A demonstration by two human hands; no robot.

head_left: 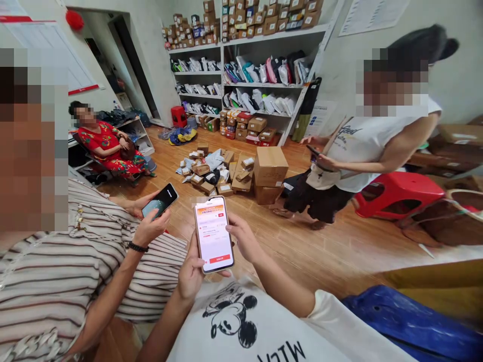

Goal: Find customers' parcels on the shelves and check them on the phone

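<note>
A smartphone is held upright in front of my chest, its lit screen showing a white page with an orange banner and a red button. My left hand wraps around its lower left side, with the thumb at the bottom corner of the screen. At the right edge of the phone, my right hand grips with its thumb beside the screen; its other fingers are mostly hidden behind the phone.
Beside me on the left, a person in stripes holds another phone. Another person stands at right near a red stool. Parcels and large cartons lie on the floor before shelves. Someone sits far left.
</note>
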